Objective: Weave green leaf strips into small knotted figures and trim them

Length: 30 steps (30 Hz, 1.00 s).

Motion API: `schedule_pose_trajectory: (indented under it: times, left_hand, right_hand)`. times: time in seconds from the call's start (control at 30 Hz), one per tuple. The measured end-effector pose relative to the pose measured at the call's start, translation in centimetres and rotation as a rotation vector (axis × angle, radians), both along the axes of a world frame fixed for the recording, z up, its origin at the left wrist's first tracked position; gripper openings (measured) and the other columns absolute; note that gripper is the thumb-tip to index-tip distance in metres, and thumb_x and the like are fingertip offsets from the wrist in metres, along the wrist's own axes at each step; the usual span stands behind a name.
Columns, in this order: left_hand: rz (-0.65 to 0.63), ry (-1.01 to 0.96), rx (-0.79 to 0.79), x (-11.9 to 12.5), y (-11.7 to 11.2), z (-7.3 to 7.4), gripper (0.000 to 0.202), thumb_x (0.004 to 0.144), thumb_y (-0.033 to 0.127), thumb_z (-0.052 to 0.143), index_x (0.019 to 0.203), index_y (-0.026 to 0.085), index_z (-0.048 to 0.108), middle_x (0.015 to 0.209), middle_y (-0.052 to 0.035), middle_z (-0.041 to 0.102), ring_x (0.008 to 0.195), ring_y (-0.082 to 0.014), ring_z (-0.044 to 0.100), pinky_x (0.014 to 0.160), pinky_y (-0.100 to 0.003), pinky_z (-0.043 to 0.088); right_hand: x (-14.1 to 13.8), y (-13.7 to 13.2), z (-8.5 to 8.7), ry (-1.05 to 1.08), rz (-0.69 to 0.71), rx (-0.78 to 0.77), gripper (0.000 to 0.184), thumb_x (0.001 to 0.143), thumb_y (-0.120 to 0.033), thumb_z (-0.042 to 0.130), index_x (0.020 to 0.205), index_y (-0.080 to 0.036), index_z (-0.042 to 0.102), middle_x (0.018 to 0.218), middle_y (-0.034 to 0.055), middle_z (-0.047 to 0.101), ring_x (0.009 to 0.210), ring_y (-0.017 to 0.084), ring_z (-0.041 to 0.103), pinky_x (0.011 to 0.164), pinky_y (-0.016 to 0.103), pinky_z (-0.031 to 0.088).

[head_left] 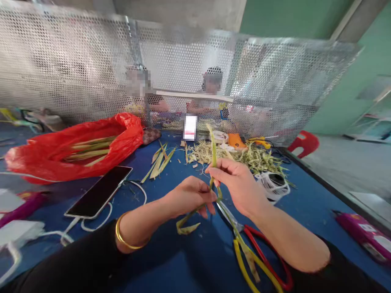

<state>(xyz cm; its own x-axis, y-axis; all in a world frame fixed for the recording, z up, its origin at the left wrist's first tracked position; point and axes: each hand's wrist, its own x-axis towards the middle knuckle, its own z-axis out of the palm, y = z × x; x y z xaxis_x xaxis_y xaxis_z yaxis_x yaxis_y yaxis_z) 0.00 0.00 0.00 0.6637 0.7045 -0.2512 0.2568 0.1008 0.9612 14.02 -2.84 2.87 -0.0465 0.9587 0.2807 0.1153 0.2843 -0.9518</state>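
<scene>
Long green-yellow leaf strips (214, 151) are pinched between the fingers of my right hand (238, 181), one end standing upright above it. Just below and to the left, my left hand (189, 197) closes its fingertips on the same strips where they cross. One loose end curls out under the left hand, and another trails down to the right. Beneath the right hand lie scissors (241, 238) with one red and one yellow handle, partly covered by the trailing strip. My fingers hide how the strips cross.
A red plastic bag (61, 144) holding leaf strips lies left, near a tablet (99, 191) with white cables. Loose leaves (159, 162), a pile of green scraps (259, 156) and a white-and-black bundle (273, 185) surround my hands. Behind a perforated metal screen (183, 53) sit two people.
</scene>
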Motion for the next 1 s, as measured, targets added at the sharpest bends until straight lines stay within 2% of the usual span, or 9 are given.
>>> schedule_pose_trajectory:
  times: [0.23, 0.33, 0.4, 0.53, 0.63, 0.73, 0.83, 0.9, 1.0]
  left_hand:
    - [0.143, -0.113, -0.286, -1.0, 1.2, 0.9, 0.034, 0.061, 0.043, 0.076, 0.072, 0.012, 0.068, 0.069, -0.0057, 0.072, 0.050, -0.0120, 0.062, 0.058, -0.026, 0.048]
    - [0.195, -0.143, -0.303, -1.2, 1.5, 1.2, 0.029, 0.066, 0.038, 0.074, 0.075, 0.011, 0.069, 0.073, -0.0081, 0.074, 0.052, -0.0128, 0.064, 0.061, -0.027, 0.051]
    - [0.211, -0.147, -0.304, -1.3, 1.6, 1.2, 0.022, 0.070, 0.032, 0.072, 0.076, 0.011, 0.069, 0.075, -0.0092, 0.074, 0.055, -0.0139, 0.066, 0.061, -0.027, 0.051]
    - [0.152, -0.202, -0.307, -1.3, 1.7, 1.3, 0.015, 0.078, 0.021, 0.064, 0.085, 0.010, 0.070, 0.084, -0.0116, 0.074, 0.065, -0.0148, 0.069, 0.061, -0.023, 0.052]
    - [0.171, -0.213, -0.296, -1.3, 1.9, 1.6, 0.014, 0.079, 0.013, 0.059, 0.087, 0.009, 0.069, 0.085, -0.0123, 0.074, 0.067, -0.0148, 0.070, 0.058, -0.021, 0.052]
    - [0.268, -0.247, -0.280, -1.5, 2.3, 1.8, 0.015, 0.079, 0.010, 0.054, 0.079, 0.008, 0.069, 0.076, -0.0117, 0.074, 0.063, -0.0146, 0.069, 0.057, -0.021, 0.052]
    - [0.371, -0.299, -0.305, -2.0, 2.8, 2.1, 0.018, 0.078, 0.010, 0.051, 0.072, 0.009, 0.068, 0.068, -0.0098, 0.072, 0.057, -0.0116, 0.065, 0.051, -0.018, 0.049]
    - [0.384, -0.340, -0.339, -2.4, 3.1, 2.5, 0.019, 0.078, 0.012, 0.049, 0.076, 0.009, 0.068, 0.076, -0.0105, 0.073, 0.060, -0.0112, 0.065, 0.042, -0.015, 0.042]
    - [0.375, -0.381, -0.320, -2.9, 3.3, 3.2, 0.017, 0.077, 0.013, 0.052, 0.082, 0.010, 0.068, 0.086, -0.0116, 0.073, 0.070, -0.0123, 0.066, 0.033, -0.013, 0.030]
  right_hand:
    - [0.0, -0.4, 0.0, -0.114, -0.126, 0.285, 0.008, 0.084, -0.021, 0.057, 0.078, -0.019, 0.063, 0.071, -0.0007, 0.060, 0.064, 0.012, 0.060, 0.063, 0.027, 0.048]
    - [0.1, -0.6, 0.0, -0.169, -0.153, 0.390, 0.010, 0.085, -0.020, 0.057, 0.078, -0.018, 0.063, 0.076, 0.0010, 0.061, 0.067, 0.013, 0.061, 0.066, 0.028, 0.049]
    - [0.1, -0.5, 0.0, -0.167, -0.167, 0.395, 0.010, 0.086, -0.019, 0.057, 0.078, -0.018, 0.063, 0.076, 0.0012, 0.062, 0.068, 0.014, 0.062, 0.066, 0.028, 0.049]
    - [0.1, -0.3, -0.1, -0.095, -0.192, 0.398, 0.009, 0.085, -0.020, 0.058, 0.080, -0.018, 0.064, 0.077, 0.0016, 0.062, 0.066, 0.014, 0.064, 0.065, 0.028, 0.051]
    - [0.2, -0.4, -0.1, -0.115, -0.201, 0.510, 0.008, 0.085, -0.017, 0.057, 0.082, -0.019, 0.064, 0.081, 0.0025, 0.061, 0.068, 0.015, 0.063, 0.065, 0.030, 0.052]
    - [0.6, -0.5, -0.2, -0.272, -0.186, 0.692, 0.011, 0.083, -0.011, 0.058, 0.087, -0.019, 0.065, 0.085, 0.0042, 0.060, 0.076, 0.016, 0.062, 0.071, 0.032, 0.052]
    - [0.6, -0.4, -0.7, -0.554, -0.054, 0.881, 0.017, 0.082, -0.007, 0.056, 0.090, -0.018, 0.066, 0.087, 0.0068, 0.061, 0.079, 0.017, 0.061, 0.071, 0.032, 0.052]
    - [0.4, -0.2, -1.2, -0.759, 0.025, 1.014, 0.017, 0.083, -0.006, 0.054, 0.091, -0.016, 0.066, 0.087, 0.0087, 0.063, 0.079, 0.018, 0.060, 0.070, 0.032, 0.052]
    - [0.0, 0.2, -1.9, -0.985, 0.050, 1.164, 0.018, 0.085, -0.007, 0.050, 0.087, -0.012, 0.067, 0.082, 0.0100, 0.065, 0.076, 0.018, 0.061, 0.072, 0.033, 0.052]
